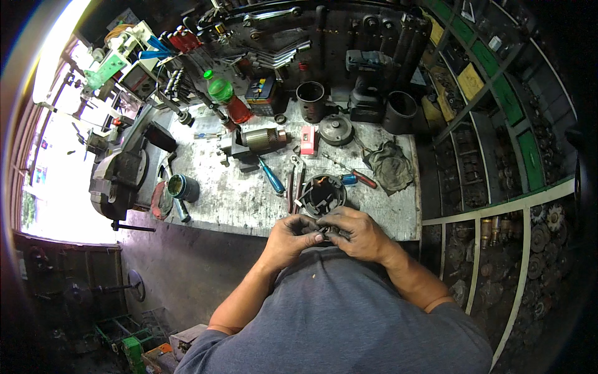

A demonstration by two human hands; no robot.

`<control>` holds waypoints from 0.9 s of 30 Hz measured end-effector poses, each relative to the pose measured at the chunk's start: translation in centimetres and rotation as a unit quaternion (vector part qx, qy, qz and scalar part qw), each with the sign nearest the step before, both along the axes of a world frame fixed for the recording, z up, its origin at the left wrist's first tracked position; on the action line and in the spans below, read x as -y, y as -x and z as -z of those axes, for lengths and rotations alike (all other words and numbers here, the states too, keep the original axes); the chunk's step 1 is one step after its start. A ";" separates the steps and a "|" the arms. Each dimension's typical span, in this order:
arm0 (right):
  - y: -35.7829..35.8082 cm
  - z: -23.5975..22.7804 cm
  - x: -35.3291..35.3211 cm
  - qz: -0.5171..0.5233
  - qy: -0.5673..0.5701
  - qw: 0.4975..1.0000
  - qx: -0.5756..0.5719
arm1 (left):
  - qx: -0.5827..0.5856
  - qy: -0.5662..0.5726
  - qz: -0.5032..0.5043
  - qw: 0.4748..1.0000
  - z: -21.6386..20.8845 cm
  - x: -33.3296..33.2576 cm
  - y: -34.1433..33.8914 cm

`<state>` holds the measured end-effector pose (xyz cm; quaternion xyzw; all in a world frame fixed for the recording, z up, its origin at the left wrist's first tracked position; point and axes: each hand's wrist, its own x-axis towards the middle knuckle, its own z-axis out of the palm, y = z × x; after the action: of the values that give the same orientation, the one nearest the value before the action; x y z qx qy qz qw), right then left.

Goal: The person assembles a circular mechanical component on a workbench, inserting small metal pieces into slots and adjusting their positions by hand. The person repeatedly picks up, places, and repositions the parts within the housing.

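Small dark part (322, 225): held at the near edge of the workbench (249, 206), just in front of the chest, between both hands. It is mostly hidden by the fingers, so its shape cannot be told. Judged to be held this close for fine fingertip work.

Left hand (291, 237): fingers curled in, tips closed on the left side of the part, thumb on top.

Right hand (358, 232): fingers bent over and pinching the right side of the part; the two hands touch at the fingertips.

Round dark housing (324, 194): stands on the bench just beyond the hands, open end up, with vanes or slots showing inside. Probably kept nearest because it belongs with the part in hand.

Pliers (295, 177): lie just left of the housing, handles toward the person.

Blue-handled screwdriver (271, 176): left of the pliers, lying slanted.

Red-handled screwdriver (356, 173): right of the housing, tip pointing away.

Grey rag (391, 165): crumpled near the bench's right edge.

Metal cylinder (263, 138): lies on its side toward the back of the bench.

Small red box (308, 139): just right of the cylinder.

Green-rimmed can (182, 187): near the left front corner.

Bench vise (118, 177): fixed at the left end of the bench, well apart from the hands.

Green bottle (220, 90): at the back, near the tool wall.
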<state>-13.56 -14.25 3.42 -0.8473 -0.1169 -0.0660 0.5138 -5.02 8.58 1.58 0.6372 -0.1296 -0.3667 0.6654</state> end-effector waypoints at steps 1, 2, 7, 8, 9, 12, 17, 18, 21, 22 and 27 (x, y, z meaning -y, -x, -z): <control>0.1 0.1 0.0 0.007 0.001 1.000 -0.012 | 0.008 -0.022 0.005 1.000 -0.1 0.1 0.1; 0.1 0.3 -0.1 0.014 0.007 1.000 -0.021 | 0.012 -0.031 0.008 0.999 -0.1 0.1 0.2; 0.2 0.9 1.0 0.061 -0.025 0.998 -0.001 | 0.033 -0.012 -0.043 0.998 0.3 -0.1 0.3; 0.2 1.3 1.8 0.091 -0.026 0.995 0.010 | 0.042 0.002 -0.069 0.997 0.4 -0.2 0.2; 0.2 1.8 2.6 0.122 -0.019 0.992 0.029 | 0.096 -0.024 -0.090 0.991 0.7 0.1 -0.4; -0.5 4.7 5.1 0.267 -0.084 0.960 -0.025 | 0.304 -0.129 -0.125 0.936 1.3 1.2 -3.4; -1.1 11.4 7.5 0.347 -0.017 0.928 -0.135 | 0.407 -0.230 -0.038 0.883 1.5 4.5 -7.1; -0.6 12.4 7.5 0.354 0.013 0.923 -0.151 | 0.402 -0.257 -0.010 0.879 1.4 5.0 -7.5; 0.2 14.8 7.0 0.347 0.014 0.919 -0.187 | 0.398 -0.319 0.021 0.860 0.8 6.1 -8.2; 0.5 15.4 7.0 0.336 0.021 0.925 -0.179 | 0.406 -0.327 0.022 0.853 0.6 6.4 -8.4; 1.0 17.0 7.1 0.349 0.017 0.922 -0.170 | 0.374 -0.266 0.051 0.887 0.2 7.1 -10.3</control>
<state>-14.53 -21.31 -13.55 -0.8418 0.2738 -0.0939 0.4557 5.23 1.44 1.39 0.8727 -0.2989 -0.1550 0.3535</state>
